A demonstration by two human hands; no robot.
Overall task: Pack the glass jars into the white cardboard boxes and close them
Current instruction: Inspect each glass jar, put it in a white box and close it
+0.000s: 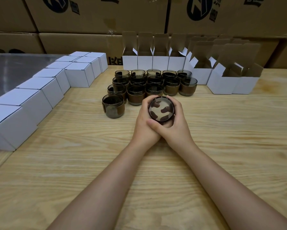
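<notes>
Both hands, the left hand (144, 120) and the right hand (176, 123), wrap around one jar (161, 109). Their fingers curl round its wall and their thumbs overlap on the near side. The jar is tipped so its mouth faces the camera, and dark fingertips show through the glass base.

Just beyond the hands, and a little to their left, stand fourteen more jars (136, 93) on the desk (156, 163). They are in rough rows of five, five, three and one, each upright with a brown band.

Well to the left of the hands, about ten closed boxes (78, 75) run in a line away from the person, doubled at the far end.

Beyond the jars and to the right of the hands are at least seven open boxes (220, 85) with their flaps up. Those farther back overlap too much to count. Their insides are mostly hidden, and no jar shows in any.

Brown cartons (93, 15) are stacked behind everything.
</notes>
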